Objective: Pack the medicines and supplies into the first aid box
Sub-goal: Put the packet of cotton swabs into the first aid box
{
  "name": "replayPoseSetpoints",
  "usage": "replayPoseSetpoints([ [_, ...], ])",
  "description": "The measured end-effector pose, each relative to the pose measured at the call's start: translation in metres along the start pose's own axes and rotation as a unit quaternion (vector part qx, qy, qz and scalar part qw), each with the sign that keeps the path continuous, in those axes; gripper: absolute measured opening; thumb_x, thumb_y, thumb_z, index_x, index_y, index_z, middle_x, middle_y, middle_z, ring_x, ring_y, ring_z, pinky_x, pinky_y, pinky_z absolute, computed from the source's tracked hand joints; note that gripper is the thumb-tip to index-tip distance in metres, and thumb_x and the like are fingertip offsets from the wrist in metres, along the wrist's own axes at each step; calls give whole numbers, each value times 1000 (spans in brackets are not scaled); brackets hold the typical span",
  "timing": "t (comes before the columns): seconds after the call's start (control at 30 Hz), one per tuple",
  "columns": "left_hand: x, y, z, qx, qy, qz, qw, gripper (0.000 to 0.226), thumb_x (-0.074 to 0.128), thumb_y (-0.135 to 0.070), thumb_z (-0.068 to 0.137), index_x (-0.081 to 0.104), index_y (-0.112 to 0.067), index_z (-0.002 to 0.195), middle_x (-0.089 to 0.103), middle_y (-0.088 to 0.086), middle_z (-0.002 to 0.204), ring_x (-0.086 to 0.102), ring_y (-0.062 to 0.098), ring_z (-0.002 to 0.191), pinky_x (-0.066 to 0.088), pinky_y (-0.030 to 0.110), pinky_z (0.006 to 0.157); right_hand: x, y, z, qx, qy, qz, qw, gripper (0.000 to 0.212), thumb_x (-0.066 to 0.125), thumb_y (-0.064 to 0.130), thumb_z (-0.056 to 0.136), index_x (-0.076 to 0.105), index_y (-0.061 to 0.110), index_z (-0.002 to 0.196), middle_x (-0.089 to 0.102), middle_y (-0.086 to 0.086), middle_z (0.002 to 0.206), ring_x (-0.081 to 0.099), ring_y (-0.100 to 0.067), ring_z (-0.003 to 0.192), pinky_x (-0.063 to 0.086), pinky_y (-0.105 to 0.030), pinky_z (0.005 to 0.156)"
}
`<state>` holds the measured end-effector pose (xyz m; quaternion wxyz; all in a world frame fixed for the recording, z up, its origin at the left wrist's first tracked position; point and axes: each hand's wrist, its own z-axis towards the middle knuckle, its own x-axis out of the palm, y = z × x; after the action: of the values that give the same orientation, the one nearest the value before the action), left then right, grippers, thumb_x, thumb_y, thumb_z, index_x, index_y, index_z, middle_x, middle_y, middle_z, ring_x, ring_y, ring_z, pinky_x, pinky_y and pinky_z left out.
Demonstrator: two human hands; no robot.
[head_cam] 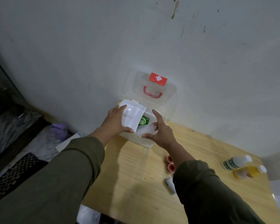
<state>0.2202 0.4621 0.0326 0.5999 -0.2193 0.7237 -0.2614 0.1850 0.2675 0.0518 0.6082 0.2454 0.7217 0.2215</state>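
White plastic first aid box [145, 142], lid raised against the wall, is being kept at the wooden table's [136, 167] far edge. Its white inner tray [132, 116] is being gripped by the left hand [116, 121]; the right hand [162, 131] is being held spread, fingers straight, touching the box's front rim.

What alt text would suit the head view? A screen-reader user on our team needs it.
Two hands, the left hand and right hand, handle a white inner tray over an open first aid box on a wooden table. Two bottles and two red tape rolls lie unpacked.
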Motion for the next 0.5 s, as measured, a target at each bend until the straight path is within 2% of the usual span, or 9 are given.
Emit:
replayPoseSetpoints([
  [0.13, -2, -2, -2, 0, -2, -1, 1000, 113, 85, -39, 60, 16, -21, 148, 20, 4, 156, 16, 27, 143, 27, 44, 112, 5, -1, 6, -7, 8, -9, 1000, 103, 80, 42, 67, 11, 44, 143, 59, -4, 127, 60, -24, 107, 42, -52, 99],
  [0.23, -3, -4, -3, 1, -2, -4, 1000, 113, 86, -39, 60, 16, -21, 148, 21, 4, 156, 16, 27, 142, 28, 44, 111, 9, -5, 7, -8, 11, -14, 1000, 92, 70, 51, 75, 11, 42, 144, 60, -4, 129, 62, -25, 108, 39, -52, 102],
  [0.37, -3, -5, -5, -1, -4, -8, 1000, 112, 86, -38, 60, 17, -21, 147, 23, 3, 155, 19, 26, 141, 30, 43, 109, 12, -4, 7, 5, 23, -72, 997, 71, 43, 60, 88, 12, 32, 146, 55, -3, 137, 48, -31, 127, 20, -56, 112],
  [0.5, -4, -7, -5, 0, -3, -2, 1000, 111, 85, -38, 61, 16, -21, 147, 23, 4, 154, 20, 26, 141, 31, 44, 109, 18, 2, 9, 17, 13, -79, 997, 65, 34, 59, 92, 15, 28, 146, 53, -4, 139, 43, -33, 131, 11, -53, 114],
])
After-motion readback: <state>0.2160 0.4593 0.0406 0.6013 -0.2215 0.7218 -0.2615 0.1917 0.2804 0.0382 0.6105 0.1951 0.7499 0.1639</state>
